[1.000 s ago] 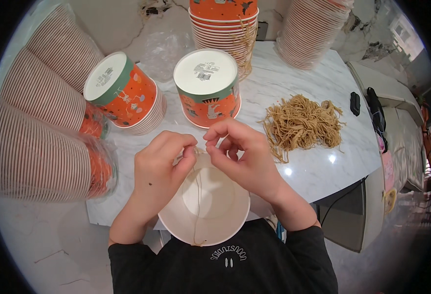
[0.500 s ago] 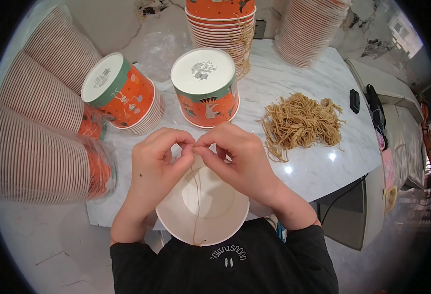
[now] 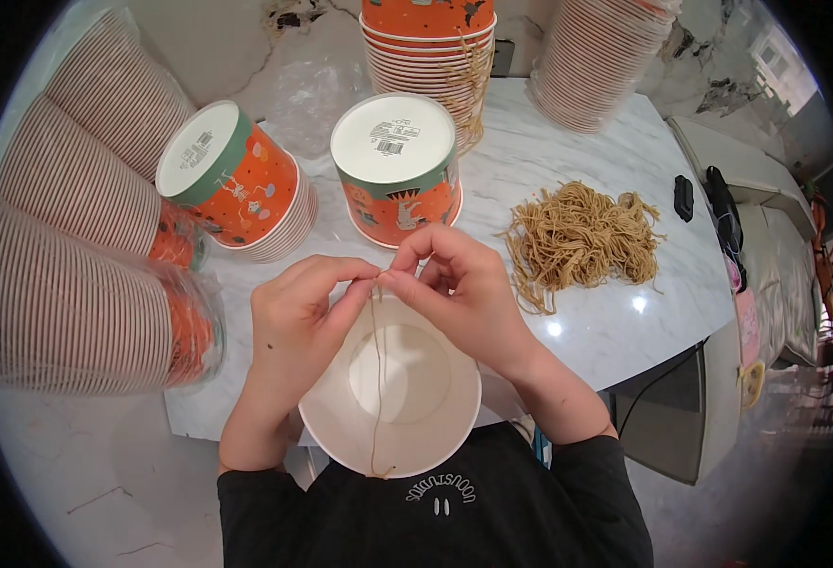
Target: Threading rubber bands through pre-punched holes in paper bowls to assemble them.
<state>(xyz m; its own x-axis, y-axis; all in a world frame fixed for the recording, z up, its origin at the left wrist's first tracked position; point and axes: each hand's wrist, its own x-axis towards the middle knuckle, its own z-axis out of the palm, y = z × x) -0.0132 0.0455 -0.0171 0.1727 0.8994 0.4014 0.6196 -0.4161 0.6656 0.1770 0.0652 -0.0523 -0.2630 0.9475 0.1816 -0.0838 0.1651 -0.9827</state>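
Observation:
A white paper bucket (image 3: 340, 407) sits mouth up close against my body. One tan cord (image 3: 378, 369) runs across its mouth, from a small hole by the near rim to my fingertips at the far rim. My left hand (image 3: 303, 317) pinches the cord's end there between thumb and forefinger. Directly opposite, my right hand (image 3: 459, 293) pinches the same end, its fingertips almost meeting the left ones. Whether a knot lies between the fingers is too small to tell. A loose heap of tan cords (image 3: 587, 237) rests on the marble-patterned table (image 3: 625, 327) to the right.
Beyond my hands stands an upside-down orange-and-green bucket (image 3: 393, 142). A leaning bucket stack (image 3: 246, 185) is left of it, beside plastic-wrapped stacks (image 3: 75, 293). A tall stack with cords draped over it (image 3: 421, 57) and another stack (image 3: 601, 62) stand behind. A small black object (image 3: 684, 197) lies far right.
My right hand's fingers have lifted and shifted slightly right, while the left fingers have straightened a little. Both hands still pinch the cord over the far rim.

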